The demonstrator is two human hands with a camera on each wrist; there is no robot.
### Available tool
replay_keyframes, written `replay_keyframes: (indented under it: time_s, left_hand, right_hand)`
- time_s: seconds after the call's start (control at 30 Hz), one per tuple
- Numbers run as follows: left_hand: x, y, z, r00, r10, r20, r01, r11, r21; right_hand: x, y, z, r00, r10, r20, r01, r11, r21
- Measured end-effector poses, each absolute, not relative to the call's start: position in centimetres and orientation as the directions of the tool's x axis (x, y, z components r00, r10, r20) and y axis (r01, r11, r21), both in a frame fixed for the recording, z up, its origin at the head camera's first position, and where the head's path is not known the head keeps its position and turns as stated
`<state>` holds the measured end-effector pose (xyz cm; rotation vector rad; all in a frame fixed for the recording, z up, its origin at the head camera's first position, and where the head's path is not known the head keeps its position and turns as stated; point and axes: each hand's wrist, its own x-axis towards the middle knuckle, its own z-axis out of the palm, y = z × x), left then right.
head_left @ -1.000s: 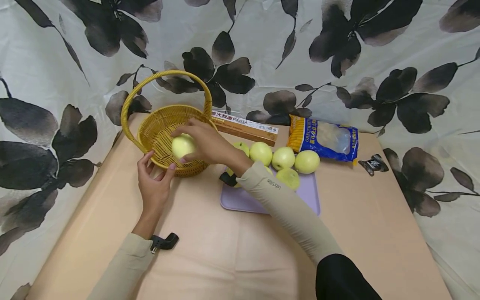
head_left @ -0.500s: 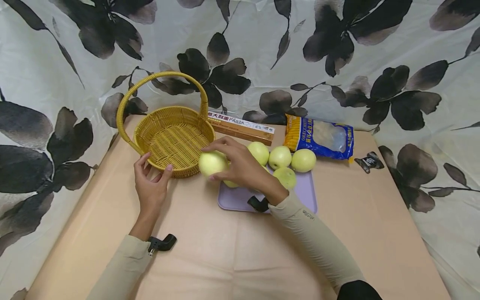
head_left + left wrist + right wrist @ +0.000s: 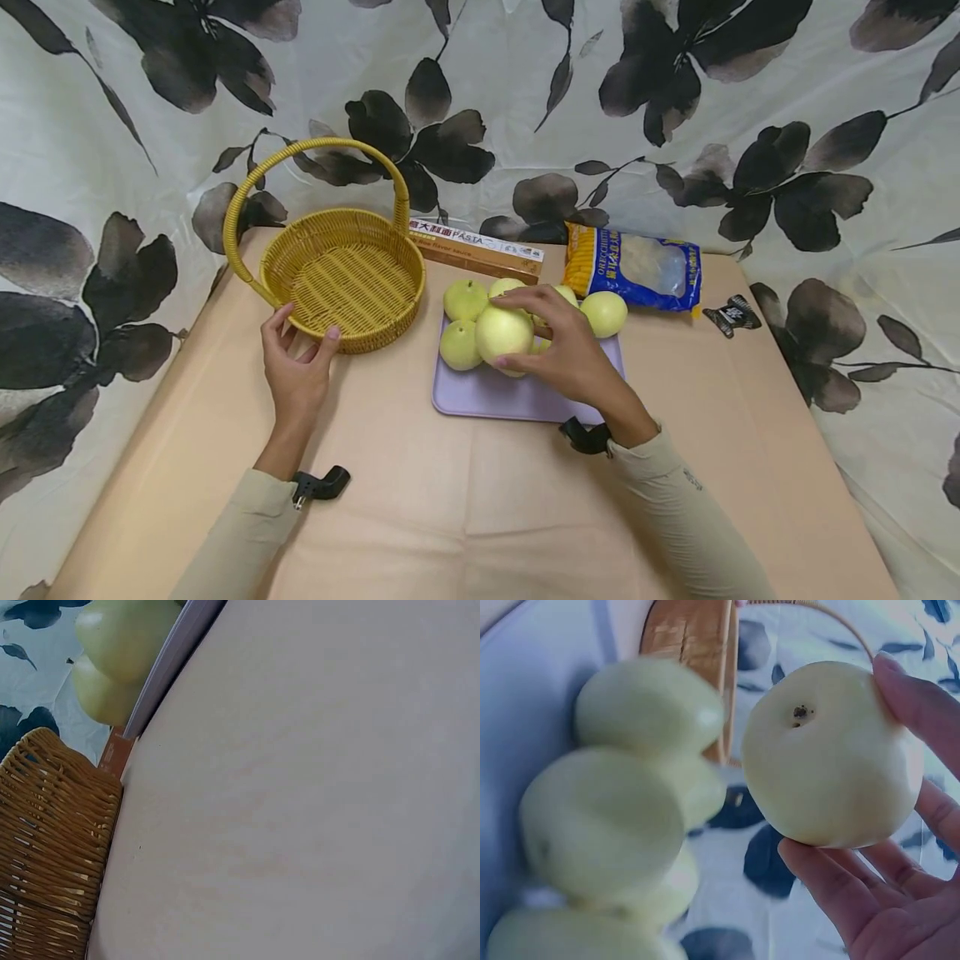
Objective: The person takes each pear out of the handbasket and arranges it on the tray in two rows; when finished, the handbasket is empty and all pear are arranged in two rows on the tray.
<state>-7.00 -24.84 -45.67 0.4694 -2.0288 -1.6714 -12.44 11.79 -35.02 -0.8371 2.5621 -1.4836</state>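
My right hand [image 3: 566, 346] holds a pale green apple [image 3: 504, 332] between thumb and fingers, above the purple tray [image 3: 487, 404]. In the right wrist view the same apple [image 3: 832, 757] shows its dark blossom end. Several similar apples [image 3: 460, 344] sit on the tray, partly covered by the hand and the held fruit. My left hand [image 3: 296, 375] grips the near side of a yellow wicker basket [image 3: 382, 337], thumb and fingers at its rim. Nothing lies inside the basket, whose tall handle [image 3: 330, 143] stands upright. The left wrist view shows the basket's woven wall [image 3: 56, 847], but no fingers.
Behind the tray lies a long pasta box [image 3: 476, 254]. A blue and yellow bag of orecchiette [image 3: 633, 267] is at the back right, with a small black wrapped packet [image 3: 732, 316] beside it. A floral curtain [image 3: 525, 100] hangs behind the table [image 3: 405, 500].
The right hand has carried the apple out of the basket and rightward to above the tray. The left hand has stayed at the basket's rim; the view has shifted slightly.
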Motion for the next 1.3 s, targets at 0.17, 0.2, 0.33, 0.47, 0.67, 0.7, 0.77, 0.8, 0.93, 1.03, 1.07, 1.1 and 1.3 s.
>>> replay_keyframes:
  time_s: [0.17, 0.2, 0.33, 0.47, 0.67, 0.7, 0.77, 0.8, 0.93, 1.03, 1.07, 1.1, 1.3]
  left_hand:
    - [-6.9, -24.7, -45.6, -0.832, -0.537, 0.137, 0.035, 0.197, 0.98]
    - [-6.9, -24.7, -45.6, -0.832, -0.538, 0.136, 0.034, 0.196, 0.98]
    - [-6.9, -24.7, -45.6, -0.831, -0.54, 0.131, 0.029, 0.193, 0.981]
    - [-6.9, -24.8, -45.6, -0.832, -0.541, 0.124, 0.025, 0.186, 0.982]
    - [-6.7, -24.9, -45.6, -0.83, -0.547, 0.11, 0.009, 0.185, 0.983]
    - [-6.7, -24.9, -45.6, -0.831, -0.546, 0.11, 0.009, 0.185, 0.983]
    - [-6.7, -24.9, -45.6, -0.833, -0.542, 0.11, 0.01, 0.184, 0.983]
    - [-6.7, -24.9, -45.6, -0.835, -0.54, 0.109, 0.009, 0.185, 0.983]
    - [-6.7, -24.8, -45.6, -0.836, -0.539, 0.107, 0.006, 0.186, 0.983]
    - [-6.6, -24.9, -45.6, -0.833, -0.543, 0.106, 0.003, 0.188, 0.982]
    - [-6.6, -24.8, -45.6, -0.833, -0.544, 0.105, 0.0, 0.189, 0.982]
    - [-6.6, -24.8, -45.6, -0.833, -0.543, 0.103, -0.002, 0.189, 0.982]
    - [-6.1, -24.0, -44.0, -0.84, -0.534, 0.095, -0.003, 0.179, 0.984]
  right_hand:
    - [-11.9, 15.3, -35.7, -0.888, -0.399, 0.228, -0.4, 0.425, -0.812]
    - [-11.8, 16.1, -35.8, -0.894, -0.385, 0.229, -0.394, 0.432, -0.811]
    - [-11.4, 19.0, -36.2, -0.922, -0.321, 0.215, -0.355, 0.485, -0.799]
    - [-10.9, 21.4, -36.2, -0.95, -0.245, 0.193, -0.3, 0.553, -0.777]
    - [-10.5, 23.4, -36.7, -0.972, -0.148, 0.18, -0.233, 0.612, -0.756]
    - [-10.4, 23.7, -36.8, -0.976, -0.132, 0.174, -0.219, 0.614, -0.759]
    - [-10.3, 24.1, -37.1, -0.981, -0.093, 0.17, -0.19, 0.62, -0.761]
    - [-10.3, 24.3, -37.2, -0.983, -0.069, 0.17, -0.175, 0.625, -0.761]
    - [-10.2, 25.3, -38.0, -0.986, -0.003, 0.166, -0.129, 0.642, -0.755]
    - [-10.2, 25.8, -39.1, -0.992, -0.019, 0.125, -0.107, 0.652, -0.75]
    - [-10.3, 25.9, -39.6, -0.994, -0.03, 0.107, -0.101, 0.651, -0.752]
    - [-10.3, 25.9, -40.0, -0.995, -0.042, 0.09, -0.096, 0.649, -0.755]
    - [-10.6, 24.8, -42.2, -0.994, -0.092, 0.064, -0.107, 0.611, -0.785]
